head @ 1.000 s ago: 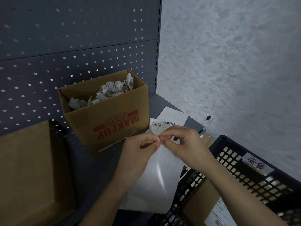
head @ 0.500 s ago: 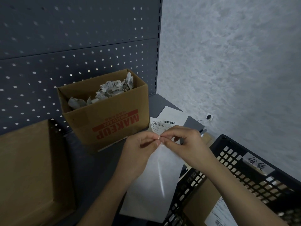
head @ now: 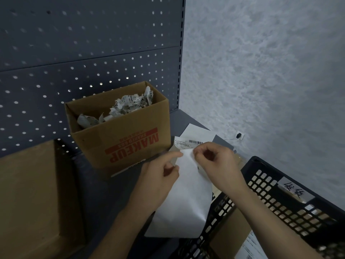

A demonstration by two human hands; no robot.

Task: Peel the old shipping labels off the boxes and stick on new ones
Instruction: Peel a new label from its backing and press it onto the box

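A white label sheet [head: 186,199] hangs in front of me over the dark shelf. My right hand [head: 218,165] pinches its top corner between thumb and fingertips. My left hand [head: 160,176] holds the sheet's left top edge, forefinger stretched toward the corner. Behind the hands lie printed shipping labels [head: 192,141] with a barcode. A cardboard box [head: 229,232] with a label [head: 248,249] on it sits inside the black crate [head: 291,208] at lower right.
An open "MAKEUP" carton [head: 123,144] full of crumpled peeled labels [head: 128,105] stands against the pegboard. A large brown box [head: 31,199] fills the lower left. The grey wall runs along the right.
The fingertips of both hands have come slightly apart at the sheet's top corner, and the corner now stands up between them. The sheet hangs a little more to the right.
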